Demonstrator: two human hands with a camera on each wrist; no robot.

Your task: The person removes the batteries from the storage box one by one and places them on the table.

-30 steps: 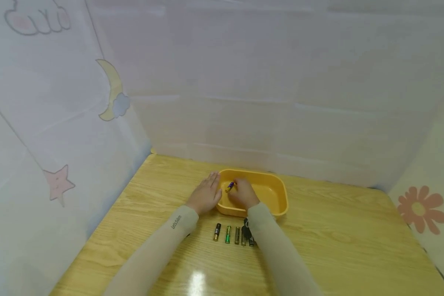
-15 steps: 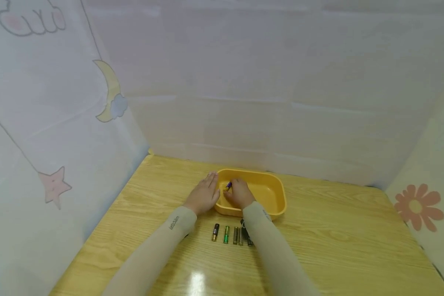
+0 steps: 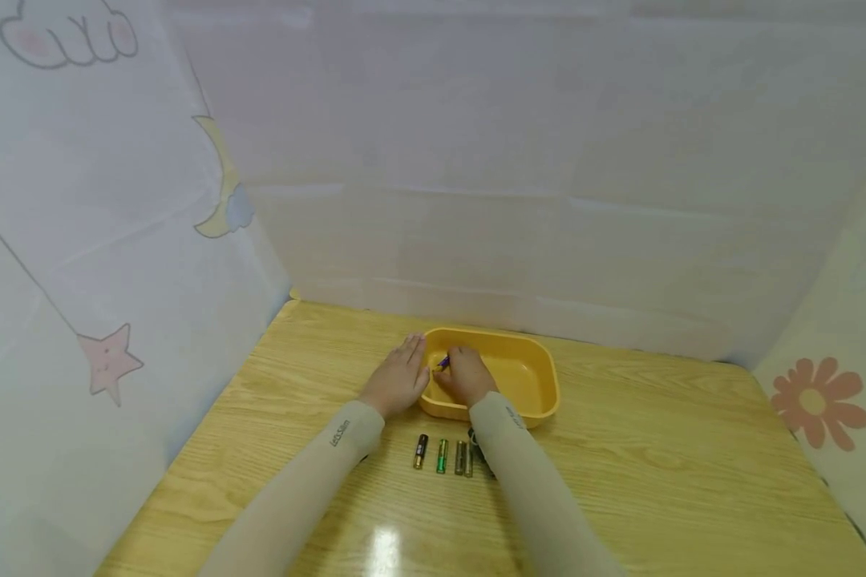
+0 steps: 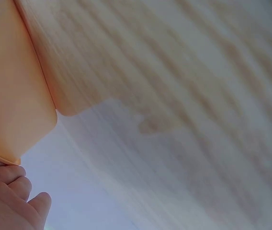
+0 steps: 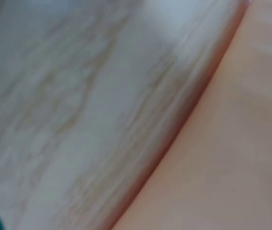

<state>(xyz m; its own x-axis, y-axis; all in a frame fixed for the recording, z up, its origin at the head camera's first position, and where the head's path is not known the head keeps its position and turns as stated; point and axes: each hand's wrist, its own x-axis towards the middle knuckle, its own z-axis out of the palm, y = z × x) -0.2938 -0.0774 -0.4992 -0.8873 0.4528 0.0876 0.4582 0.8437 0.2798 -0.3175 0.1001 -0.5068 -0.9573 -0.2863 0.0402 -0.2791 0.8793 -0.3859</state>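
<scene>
A yellow plastic basin (image 3: 527,340) stands on the wooden table. My left hand (image 3: 394,381) rests against its left rim with the fingers fairly straight; in the left wrist view, the fingers (image 4: 18,184) show beside the rim and outer wall. Inside the basin's left part, my right hand (image 3: 469,377) pinches a purple and gold battery (image 3: 443,363), partly covered by the fingers. The right wrist view shows only the basin's side (image 5: 222,143), with the hand out of sight. In front of the basin lie a black and gold battery (image 3: 421,452) and a green battery (image 3: 443,456).
Two gold-toned batteries (image 3: 464,458) lie close together right of the green one. A dark object (image 3: 479,450) is mostly hidden under the right sleeve. A pale wall sheet (image 3: 476,240) rises behind the table (image 3: 657,449).
The right hand and its battery have shifted slightly left and down within the basin. The right sleeve now covers more of the dark object. The left hand stays at the rim.
</scene>
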